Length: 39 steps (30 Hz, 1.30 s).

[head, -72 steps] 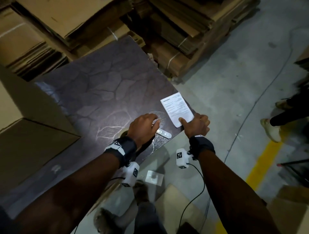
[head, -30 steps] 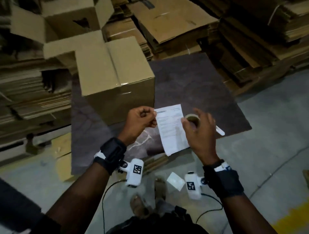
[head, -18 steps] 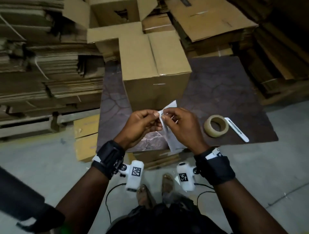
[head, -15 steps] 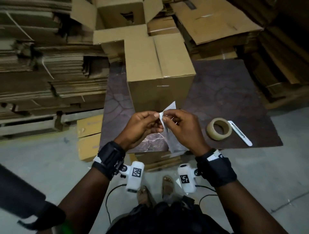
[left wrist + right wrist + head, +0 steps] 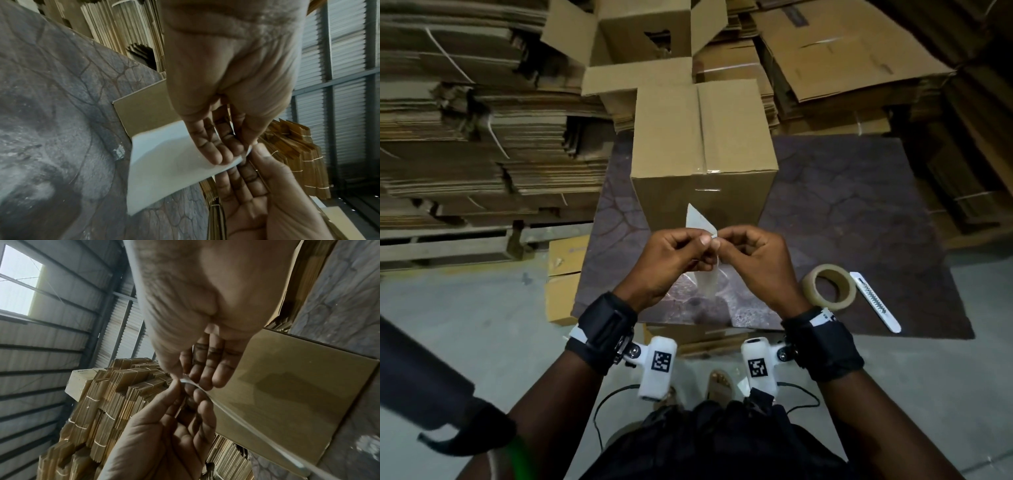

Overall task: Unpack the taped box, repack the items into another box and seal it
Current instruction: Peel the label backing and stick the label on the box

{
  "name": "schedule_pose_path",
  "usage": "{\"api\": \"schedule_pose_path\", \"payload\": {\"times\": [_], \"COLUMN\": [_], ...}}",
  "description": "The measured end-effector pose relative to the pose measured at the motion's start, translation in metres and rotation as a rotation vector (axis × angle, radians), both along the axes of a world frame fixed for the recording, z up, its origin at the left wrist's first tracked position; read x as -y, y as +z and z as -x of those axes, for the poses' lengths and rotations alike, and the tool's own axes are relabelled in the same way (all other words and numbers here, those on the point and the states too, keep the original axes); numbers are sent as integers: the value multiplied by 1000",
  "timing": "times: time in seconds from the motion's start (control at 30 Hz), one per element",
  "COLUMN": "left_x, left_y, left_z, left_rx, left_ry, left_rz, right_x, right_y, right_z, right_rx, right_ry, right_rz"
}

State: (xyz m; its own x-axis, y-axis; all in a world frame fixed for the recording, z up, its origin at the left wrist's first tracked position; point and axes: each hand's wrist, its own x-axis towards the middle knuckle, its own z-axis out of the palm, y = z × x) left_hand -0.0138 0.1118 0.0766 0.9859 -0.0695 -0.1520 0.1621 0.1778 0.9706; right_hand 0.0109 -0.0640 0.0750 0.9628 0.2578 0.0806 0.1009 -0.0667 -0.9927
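While the tape (image 5: 828, 288) and cutter (image 5: 875, 301) sat on the mat (image 5: 859, 205) to your right, both hands met at one corner of the label (image 5: 698, 222), held up in front of the sealed box (image 5: 702, 137). Left hand (image 5: 671, 260) pinched it thumb to forefinger; right hand (image 5: 753, 260) pinched the same corner, other fingers curled. A second earlier your right hand still held the tape, so sealing looked finished; you were likely peeling the backing. Box stood mid-mat, seam taped
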Motion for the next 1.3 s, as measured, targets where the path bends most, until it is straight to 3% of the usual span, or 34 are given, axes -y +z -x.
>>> {"api": "schedule_pose_path", "payload": {"times": [0.73,0.93,1.3], "left_x": [6,-5,-21], "left_y": [8,15,19], "left_z": [-10,-12,-15], "left_rx": [27,-44,-59], "left_ry": [-8,25,8], "left_rz": [-140,-64,-96], "right_x": [8,-2,-16], "right_y": [-8,-5,0], "right_z": [-18,-15,-12], "right_rx": [-113,-140,-85], "right_ry": [71,110,86], "right_rz": [-144,-201,-191]}}
